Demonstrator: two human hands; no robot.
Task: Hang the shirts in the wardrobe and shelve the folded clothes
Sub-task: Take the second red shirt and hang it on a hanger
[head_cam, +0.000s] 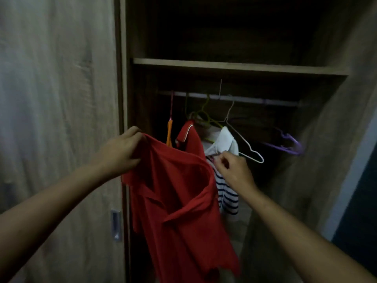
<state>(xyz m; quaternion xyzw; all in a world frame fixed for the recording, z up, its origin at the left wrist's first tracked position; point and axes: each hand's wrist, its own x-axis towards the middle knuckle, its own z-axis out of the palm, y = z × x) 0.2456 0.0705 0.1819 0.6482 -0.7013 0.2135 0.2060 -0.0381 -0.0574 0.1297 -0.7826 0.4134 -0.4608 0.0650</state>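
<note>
A red polo shirt [179, 203] hangs in front of the open wardrobe, its collar up near the rail. My left hand [120, 152] grips its left shoulder. My right hand [232, 170] pinches at the edge between the red shirt and a white-collared striped shirt [226, 193] that hangs behind it on a white wire hanger [242, 137]; which of these the fingers hold I cannot tell. The metal rail [234, 98] also carries an orange hanger [169, 132], a green hanger [206, 115] and a purple hanger [289, 145] at the right.
A wooden shelf [238, 67] runs above the rail, dark space over it. A shut wardrobe door [61, 99] with a recessed handle [115, 225] fills the left. The wardrobe's right side panel [326, 139] and a dark opening lie at far right.
</note>
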